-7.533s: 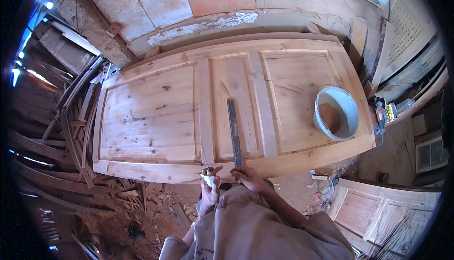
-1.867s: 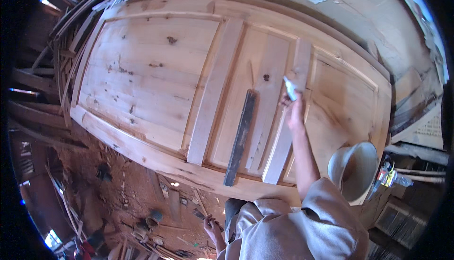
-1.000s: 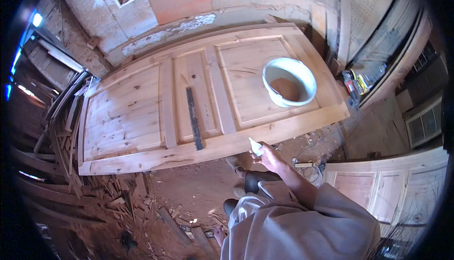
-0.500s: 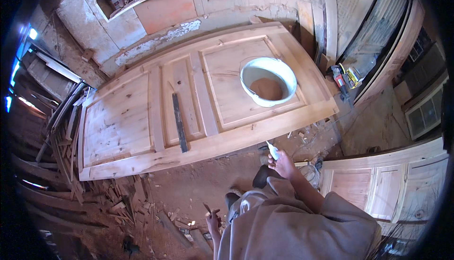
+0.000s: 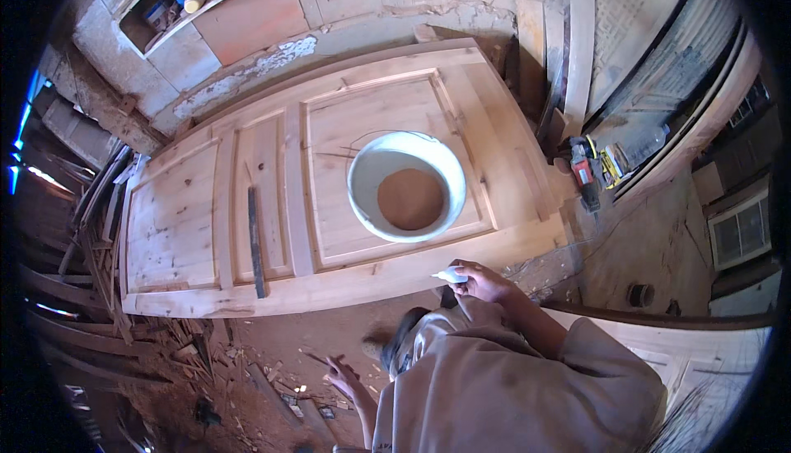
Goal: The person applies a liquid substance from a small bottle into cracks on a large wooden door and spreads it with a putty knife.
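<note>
Head view: the right hand (image 5: 483, 282) is gripping a white nozzle bottle (image 5: 452, 275) near the close edge of the panelled wooden door (image 5: 375, 111), the tip pointing left. Lower down, the left hand (image 5: 343, 375) is holding a slim dark tool (image 5: 316, 360), some fingers loosely spread. On the door, a pale bucket (image 5: 450, 168) is containing brown powder (image 5: 410, 199), and a dark flat bar (image 5: 255, 243) is lying farther left. The bottle is looking light and squeezable, probably suiting a gentle hold round its body; the tool is seeming thin and stiff.

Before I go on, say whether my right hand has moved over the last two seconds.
Yes: against the wooden door, your right hand, holding a white bottle, has moved from over the right-hand crosspiece to the near edge, farther right.
</note>
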Demonstrator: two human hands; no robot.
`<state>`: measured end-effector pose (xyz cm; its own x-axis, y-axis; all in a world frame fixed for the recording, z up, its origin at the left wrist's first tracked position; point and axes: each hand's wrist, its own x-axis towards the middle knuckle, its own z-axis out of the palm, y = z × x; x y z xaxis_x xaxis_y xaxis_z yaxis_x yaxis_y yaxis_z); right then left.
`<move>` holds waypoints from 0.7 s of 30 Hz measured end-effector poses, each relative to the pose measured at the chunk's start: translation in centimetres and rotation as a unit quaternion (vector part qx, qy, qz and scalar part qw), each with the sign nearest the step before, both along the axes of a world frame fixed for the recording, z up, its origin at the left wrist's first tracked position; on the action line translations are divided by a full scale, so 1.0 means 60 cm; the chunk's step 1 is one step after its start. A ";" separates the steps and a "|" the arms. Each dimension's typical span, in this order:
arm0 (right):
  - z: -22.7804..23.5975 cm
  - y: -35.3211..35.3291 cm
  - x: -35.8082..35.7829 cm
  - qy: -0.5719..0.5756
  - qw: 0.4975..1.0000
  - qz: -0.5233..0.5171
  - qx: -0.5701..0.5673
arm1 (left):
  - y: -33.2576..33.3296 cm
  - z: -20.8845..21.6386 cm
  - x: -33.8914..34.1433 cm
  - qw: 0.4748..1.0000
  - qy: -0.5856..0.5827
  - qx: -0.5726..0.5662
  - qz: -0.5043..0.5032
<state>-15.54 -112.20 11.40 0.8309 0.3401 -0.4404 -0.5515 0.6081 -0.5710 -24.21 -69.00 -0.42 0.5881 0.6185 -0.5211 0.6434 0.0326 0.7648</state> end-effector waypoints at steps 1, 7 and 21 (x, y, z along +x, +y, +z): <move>0.002 -0.031 0.000 0.009 1.000 0.004 -0.003 | -0.060 0.072 0.044 1.000 -0.004 0.002 0.008; 0.006 -0.125 0.042 0.042 0.993 0.102 0.036 | -0.294 0.251 0.203 0.976 -0.188 -0.059 -0.092; 0.016 -0.186 0.073 0.083 0.981 0.172 -0.029 | -0.461 0.163 0.135 0.881 -0.076 0.184 -0.428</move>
